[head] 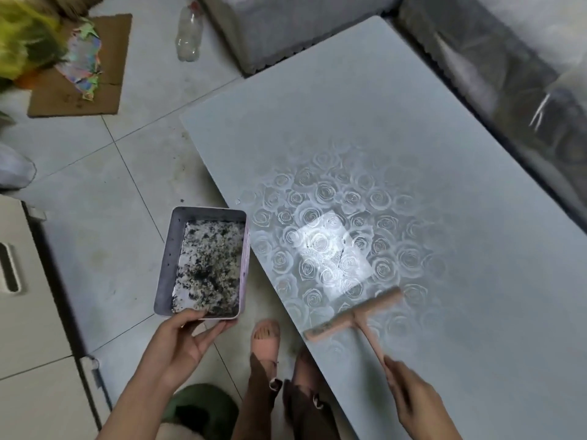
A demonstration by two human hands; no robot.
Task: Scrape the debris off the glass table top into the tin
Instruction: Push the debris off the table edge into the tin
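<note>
Tin [166, 265]: held level and mouth up just off the near left edge of the glass table top [413, 138], apart from the glass; floor strewn with dark and pale debris [209, 265].
Left hand [187, 338]: grips the tin's near short end, thumb over the rim, fingers spread beneath.
Scraper [352, 315]: pink, T-shaped, blade lying on the table top close to its near left edge, handle running back along the glass.
Right hand [413, 398]: curled round the end of the scraper's handle; blurred, so finger placement unclear.
Leftover debris: perhaps a few dark specks in the glare patch at the middle of the table top, hard to confirm through the reflection.
Tin's handling: likely light, thin-walled and stiff, with loose contents that spill if tipped; best taken by a short end, kept flat, rim brought just under the table top's edge.
Scraper's handling: likely light and rigid, sliding easily on smooth glass; best gripped low on the handle, with even pressure along the blade.
Glass: hard, slick, breakable; gentle strokes advised.
Beyond the table top's far left corner: plastic bottle [189, 33] and cardboard [79, 74] on the floor.
</note>
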